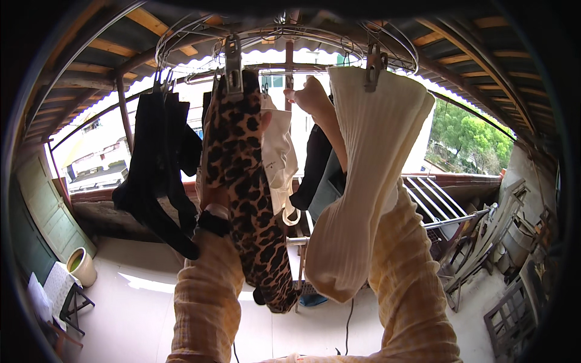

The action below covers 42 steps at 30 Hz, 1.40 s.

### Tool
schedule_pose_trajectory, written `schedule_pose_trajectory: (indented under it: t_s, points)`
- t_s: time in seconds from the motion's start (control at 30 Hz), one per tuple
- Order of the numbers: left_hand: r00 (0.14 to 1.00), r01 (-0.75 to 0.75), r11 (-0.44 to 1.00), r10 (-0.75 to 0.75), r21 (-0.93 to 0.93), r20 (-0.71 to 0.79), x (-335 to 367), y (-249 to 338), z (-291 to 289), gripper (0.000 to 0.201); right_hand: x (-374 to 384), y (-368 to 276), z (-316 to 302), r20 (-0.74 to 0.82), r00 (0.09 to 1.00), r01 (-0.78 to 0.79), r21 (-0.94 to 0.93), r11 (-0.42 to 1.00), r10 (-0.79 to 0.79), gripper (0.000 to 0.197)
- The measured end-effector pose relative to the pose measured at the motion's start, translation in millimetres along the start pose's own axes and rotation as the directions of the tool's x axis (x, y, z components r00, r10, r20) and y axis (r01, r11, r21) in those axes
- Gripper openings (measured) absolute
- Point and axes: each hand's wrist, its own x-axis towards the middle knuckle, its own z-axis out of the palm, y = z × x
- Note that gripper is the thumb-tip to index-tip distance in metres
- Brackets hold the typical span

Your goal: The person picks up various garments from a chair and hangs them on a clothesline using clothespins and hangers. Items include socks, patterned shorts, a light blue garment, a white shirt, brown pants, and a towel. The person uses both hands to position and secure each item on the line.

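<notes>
In the middle, my right hand (311, 97) is raised behind a pair of cream ribbed socks (363, 175). Its fingers are curled, with the thumb at a small metal clip (289, 82). Most of my left hand (264, 120) is behind a leopard-print sock (245, 175); a fingertip shows beside a white sock (277, 148), but its grip is hidden. Large metal clips (233, 63) hold the leopard-print and cream socks from a round wire hanger (266, 31). Black socks (151, 145) hang at the left, and another dark sock (315, 160) hangs behind my right forearm.
A metal drying rack (442, 202) stands beyond my right arm. Stacked wooden frames and poles (505, 242) lean along the right wall. At the left are a planter (82, 266), a cloth-covered chair (60, 290) and a pale door (51, 199). Roof beams (145, 21) run overhead.
</notes>
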Motion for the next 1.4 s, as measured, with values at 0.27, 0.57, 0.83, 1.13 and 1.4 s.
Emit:
schedule_pose_trajectory:
  t_s: [0.27,0.57,0.83,1.13,1.4]
  points:
    - [0.997,-0.082,0.997,0.081,-0.017,-0.005,19.5,-2.1,9.7,0.034,12.0,-2.0,-0.1,0.165,0.985,-0.075,0.18,0.981,0.045,0.023]
    - [0.996,-0.092,0.994,0.093,-0.066,0.016,18.8,10.0,30.9,0.03,3.2,-21.7,-18.6,0.154,0.988,-0.014,0.187,0.982,-0.015,0.02]
    - [0.995,0.005,0.999,-0.001,-0.037,0.102,22.4,20.5,36.3,0.03,3.6,-18.9,-15.1,0.011,0.984,-0.169,0.335,0.927,0.176,0.018]
    - [0.995,-0.037,0.999,0.038,-0.009,0.092,33.4,7.5,34.9,0.027,-1.9,-23.6,-17.0,0.001,0.987,-0.149,0.362,0.92,0.16,0.015]
    - [0.971,-0.235,0.972,0.235,0.013,-0.041,46.2,-5.2,43.1,0.03,-2.5,-20.4,-28.3,0.081,0.986,-0.165,0.385,0.908,0.145,0.025]
